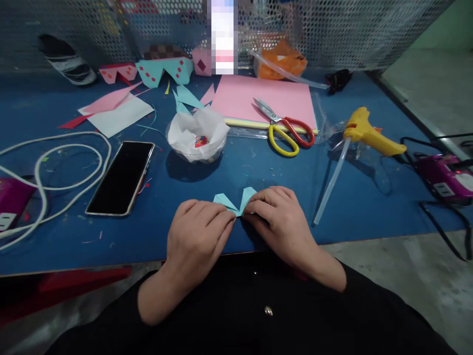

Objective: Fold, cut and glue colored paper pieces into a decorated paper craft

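Turquoise paper [247, 198], folded so that two pointed flaps rise in a V, sits at the near edge of the blue table [229, 177], around the middle. The left hand [198, 231] pinches its left side between thumb and bent fingers, and the right hand [283, 219] pinches its right side the same way. Both grips are narrow, with the fingertips close together at the base of the V; the hands partly hide the paper.

Beyond the paper, slightly left, stands a clear bowl [196, 157] lined with white tissue [214, 129], a small red item [200, 142] inside. To its left a phone [121, 178] lies dark, screen up, near a looped white cable [43, 197]. Farther off, scissors [284, 123] with one red and one yellow handle lie partly over a stack of pink sheets [254, 96]. On the right is a yellow glue gun [371, 135] with a translucent glue stick [332, 182] reaching toward the near edge. At the far left, a turquoise paper mask shape [164, 71] with red diamonds stands beside a pink one [117, 73].
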{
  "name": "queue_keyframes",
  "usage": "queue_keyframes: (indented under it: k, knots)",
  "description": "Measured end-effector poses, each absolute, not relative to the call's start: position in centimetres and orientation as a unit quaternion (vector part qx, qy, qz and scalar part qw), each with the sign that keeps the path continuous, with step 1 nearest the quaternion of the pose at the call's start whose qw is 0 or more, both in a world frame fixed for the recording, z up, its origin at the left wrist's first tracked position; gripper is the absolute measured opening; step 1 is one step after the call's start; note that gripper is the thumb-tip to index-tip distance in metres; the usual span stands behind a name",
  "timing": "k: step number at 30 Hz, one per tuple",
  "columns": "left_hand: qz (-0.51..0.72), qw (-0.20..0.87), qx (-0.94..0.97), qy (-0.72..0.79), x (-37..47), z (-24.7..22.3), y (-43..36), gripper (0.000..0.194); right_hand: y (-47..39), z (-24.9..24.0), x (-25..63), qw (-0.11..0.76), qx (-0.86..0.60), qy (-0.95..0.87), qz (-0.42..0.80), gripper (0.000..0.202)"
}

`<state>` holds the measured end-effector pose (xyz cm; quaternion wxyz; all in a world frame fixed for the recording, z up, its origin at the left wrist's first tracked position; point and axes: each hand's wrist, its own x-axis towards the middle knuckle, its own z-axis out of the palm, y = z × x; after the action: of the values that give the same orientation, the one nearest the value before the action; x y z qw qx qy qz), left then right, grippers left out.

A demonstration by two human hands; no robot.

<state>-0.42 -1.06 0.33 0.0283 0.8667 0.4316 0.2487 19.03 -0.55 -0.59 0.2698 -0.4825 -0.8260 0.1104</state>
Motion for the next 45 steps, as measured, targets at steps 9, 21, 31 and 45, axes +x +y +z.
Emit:
queue_keyframes:
  k: [9,21,31,45]
  knots:
    - [0.257,0.078,0.835,0.479,-0.3,0.0,-0.8,0.011,-0.4,-0.5,18.3,0.274,-0.53,-0.791,0.14,0.012]
    - [0.258,0.083,0.814,0.514,0.3,0.2,-0.7,0.015,-0.6,-0.5,17.9,0.29,-0.566,-0.752,0.173,0.009]
    - [0.246,0.099,0.814,0.517,0.3,0.4,-0.7,0.015,-0.6,-0.2,18.3,0.286,-0.555,-0.754,0.203,0.01]
    - [0.261,0.1,0.81,0.515,0.0,0.2,-0.8,0.014,-1.1,-0.3,18.2,0.295,-0.559,-0.753,0.182,0.008]
